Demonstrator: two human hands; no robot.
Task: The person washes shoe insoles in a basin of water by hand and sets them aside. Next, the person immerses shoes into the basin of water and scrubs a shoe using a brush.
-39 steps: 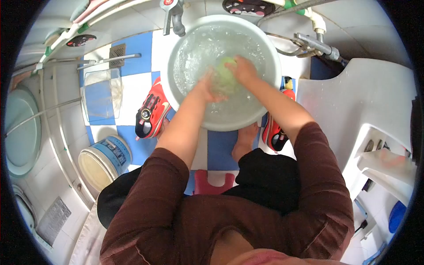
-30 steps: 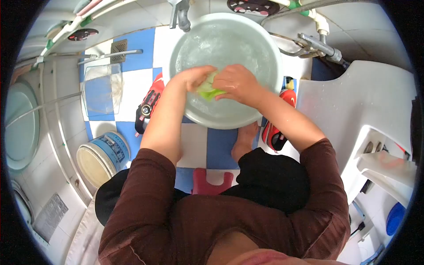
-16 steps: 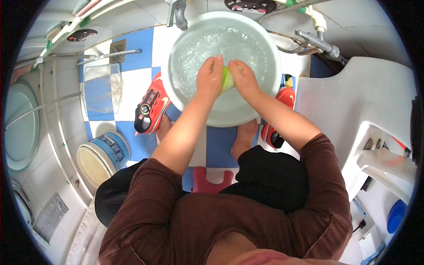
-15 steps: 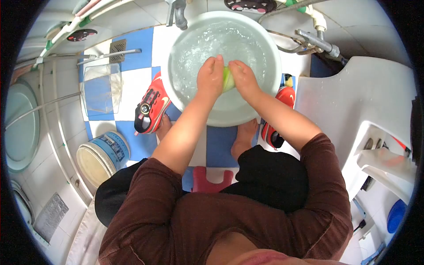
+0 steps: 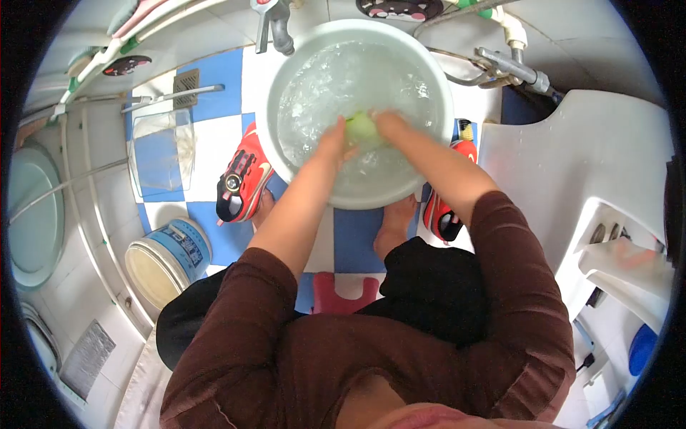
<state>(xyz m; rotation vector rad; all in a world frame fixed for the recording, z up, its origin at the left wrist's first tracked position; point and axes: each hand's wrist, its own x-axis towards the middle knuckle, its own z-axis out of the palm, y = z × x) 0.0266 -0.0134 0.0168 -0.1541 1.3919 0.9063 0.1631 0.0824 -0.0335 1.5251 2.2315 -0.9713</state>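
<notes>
A large pale basin (image 5: pixel 269 129) of water stands on the floor in front of me. Low over the water, a light green cloth (image 5: pixel 363 130) spreads between my two hands; its exact kind is unclear. On its left side, my left hand (image 5: pixel 333 140) is closed on the edge. My right hand (image 5: pixel 391 126), slightly blurred, grips the opposite side from above. Ripples and small bubbles surround the cloth.
A metal tap (image 5: pixel 280 36) hangs at the basin's far left rim. Red shoes (image 5: pixel 246 171) flank the basin. A paint bucket (image 5: pixel 187 247) lies tilted at left, and a white plastic unit (image 5: pixel 564 150) stands at right. Below is a pink stool (image 5: pixel 325 289).
The green cloth was bunched tightly between my hands and now is opened out, lower at the water. My hands have moved slightly apart and down, and the water is more stirred.
</notes>
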